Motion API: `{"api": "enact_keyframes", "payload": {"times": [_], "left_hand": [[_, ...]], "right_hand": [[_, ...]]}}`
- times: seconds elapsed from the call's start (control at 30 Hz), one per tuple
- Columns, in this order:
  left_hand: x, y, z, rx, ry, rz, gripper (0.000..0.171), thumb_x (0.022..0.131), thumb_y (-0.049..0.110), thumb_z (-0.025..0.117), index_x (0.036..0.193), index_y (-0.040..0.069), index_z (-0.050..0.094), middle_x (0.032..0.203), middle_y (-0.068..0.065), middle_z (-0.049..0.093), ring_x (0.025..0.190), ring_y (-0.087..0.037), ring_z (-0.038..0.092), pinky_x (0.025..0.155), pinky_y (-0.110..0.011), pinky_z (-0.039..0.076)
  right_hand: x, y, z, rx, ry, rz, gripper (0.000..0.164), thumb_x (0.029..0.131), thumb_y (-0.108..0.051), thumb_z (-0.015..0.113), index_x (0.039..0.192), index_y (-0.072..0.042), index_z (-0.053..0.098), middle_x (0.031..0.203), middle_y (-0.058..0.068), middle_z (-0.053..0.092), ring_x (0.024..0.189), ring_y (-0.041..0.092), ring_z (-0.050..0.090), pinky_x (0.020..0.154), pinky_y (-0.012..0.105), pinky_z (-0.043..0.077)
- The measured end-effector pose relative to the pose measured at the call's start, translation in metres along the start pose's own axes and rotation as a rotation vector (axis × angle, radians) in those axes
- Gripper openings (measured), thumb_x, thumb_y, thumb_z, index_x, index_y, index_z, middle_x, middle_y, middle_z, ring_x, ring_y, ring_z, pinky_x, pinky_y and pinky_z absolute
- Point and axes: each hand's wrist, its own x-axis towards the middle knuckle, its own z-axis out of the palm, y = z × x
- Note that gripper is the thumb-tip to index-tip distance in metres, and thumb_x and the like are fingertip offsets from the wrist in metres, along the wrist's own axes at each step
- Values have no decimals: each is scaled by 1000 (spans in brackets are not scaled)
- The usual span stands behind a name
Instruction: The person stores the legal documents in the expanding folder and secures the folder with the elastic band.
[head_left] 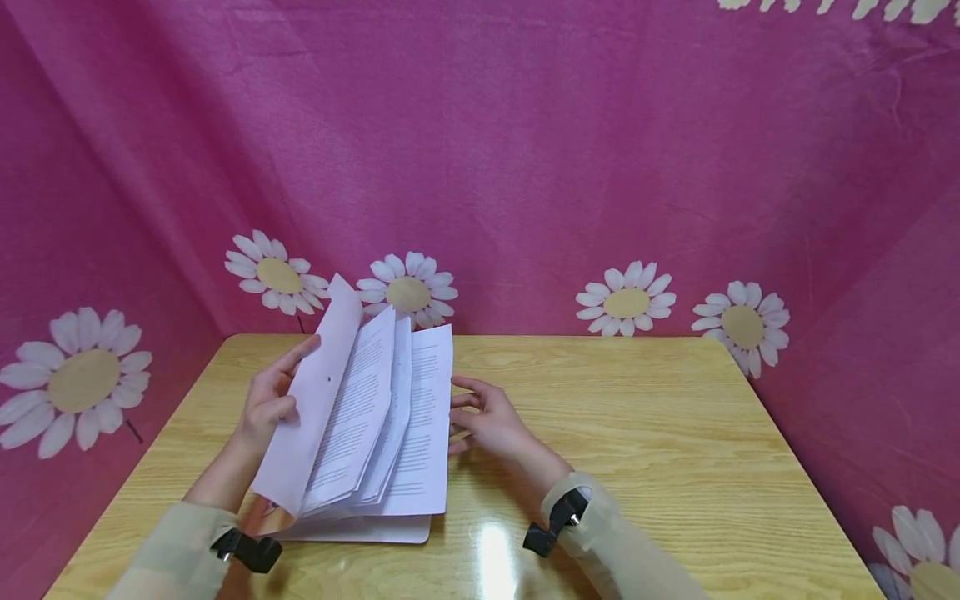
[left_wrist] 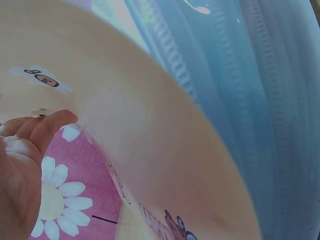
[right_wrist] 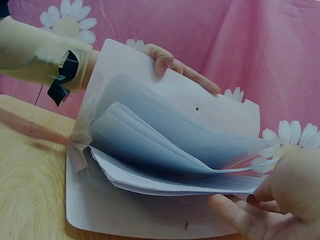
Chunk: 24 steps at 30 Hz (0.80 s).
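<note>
A document folder (head_left: 315, 408) stands open on the left half of the table, its pale cover raised and tilted. Cartoon prints and a small snap show on the cover's outer side (left_wrist: 135, 125) in the left wrist view. My left hand (head_left: 270, 400) grips the cover's outer edge, with the thumb on its inner face. Printed sheets (head_left: 423, 417) fan out inside the folder in several layers. At their right edge is my right hand (head_left: 491, 421); in the right wrist view, its thumb and fingers pinch the edge of the paper stack (right_wrist: 175, 186). Some of its fingertips are hidden by paper.
The wooden table (head_left: 637, 433) extends to the right of the folder. A pink cloth (head_left: 510, 167) with daisies hangs behind the table and along its sides. Below the sheets, the folder's back panel (head_left: 367, 531) lies on the tabletop.
</note>
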Motion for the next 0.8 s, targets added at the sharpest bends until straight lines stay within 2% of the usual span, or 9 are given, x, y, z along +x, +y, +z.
{"api": "enact_keyframes", "payload": {"times": [0.23,0.57,0.8], "left_hand": [[0,1,0,25,16,-30,91,62,-11,44,153,-3,52,113,-10,74,83,-16,66,54,-19,52],[0,0,2,31,28,-37,91,63,-11,43,152,-2,53,109,-10,74,82,-15,65,53,-20,51],[-1,-1,2,51,46,-49,92,61,-11,44,152,-4,52,111,-10,75,80,-15,66,52,-20,51]], "right_hand": [[4,-2,9,-7,-11,-1,60,101,11,54,158,4,38,128,26,62,84,26,71,66,45,64],[10,-2,15,-42,6,1,59,100,11,55,157,4,41,124,23,64,81,24,71,63,42,63],[13,1,16,-28,20,15,60,100,11,54,158,2,41,124,22,62,81,23,70,64,40,63]]}}
